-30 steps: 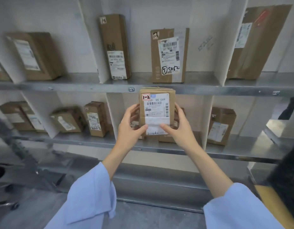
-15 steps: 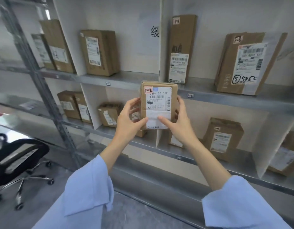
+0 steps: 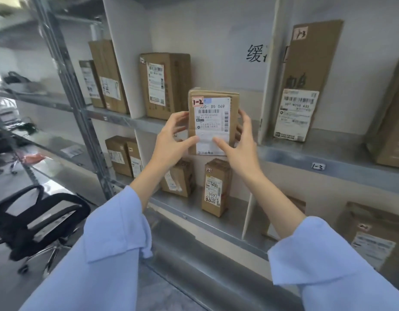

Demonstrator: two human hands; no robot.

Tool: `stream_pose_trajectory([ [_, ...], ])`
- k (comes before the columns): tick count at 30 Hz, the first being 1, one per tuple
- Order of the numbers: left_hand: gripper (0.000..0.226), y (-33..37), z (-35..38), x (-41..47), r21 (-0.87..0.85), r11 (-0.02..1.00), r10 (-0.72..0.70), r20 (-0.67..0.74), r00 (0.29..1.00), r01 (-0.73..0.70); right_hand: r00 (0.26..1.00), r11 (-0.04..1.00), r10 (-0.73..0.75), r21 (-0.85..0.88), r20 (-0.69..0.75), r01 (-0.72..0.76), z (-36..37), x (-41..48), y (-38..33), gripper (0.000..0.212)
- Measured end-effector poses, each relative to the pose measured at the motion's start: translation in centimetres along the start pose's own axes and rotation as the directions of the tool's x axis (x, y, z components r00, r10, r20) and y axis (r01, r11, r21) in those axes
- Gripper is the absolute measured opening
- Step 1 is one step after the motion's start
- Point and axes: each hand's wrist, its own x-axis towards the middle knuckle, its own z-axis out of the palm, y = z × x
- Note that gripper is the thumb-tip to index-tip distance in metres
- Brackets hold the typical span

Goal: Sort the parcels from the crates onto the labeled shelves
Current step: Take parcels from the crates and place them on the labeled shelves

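You hold a small brown cardboard parcel (image 3: 213,122), with a white shipping label and a red-edged "1-2" tag, upright at the front edge of the upper grey metal shelf (image 3: 290,158). Your left hand (image 3: 169,142) and right hand (image 3: 241,142) grip its sides, thumbs on the label. A taller brown box (image 3: 167,86) stands behind it to the left.
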Motion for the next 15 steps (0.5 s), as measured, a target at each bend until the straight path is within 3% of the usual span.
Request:
stream_pose_trajectory([
  [6,0.053,-1.5,-1.1,5.6,0.019,1.0,0.009,-0.059,0.998,-0.008,1.0,1.0,-0.012,0.002,-0.021,0.012,2.3,5.8,0.7,0.083],
  [10,0.053,-2.8,-1.4,7.3,0.074,0.997,0.0,-0.027,1.0,0.002,0.997,0.998,-0.051,-0.027,-0.051,0.05,3.1,7.6,0.7,0.081],
  [15,0.057,-5.1,-1.5,9.1,0.192,0.981,0.006,0.005,1.0,-0.007,0.996,0.998,-0.002,-0.058,-0.086,-0.003,3.3,9.3,2.8,0.084],
])
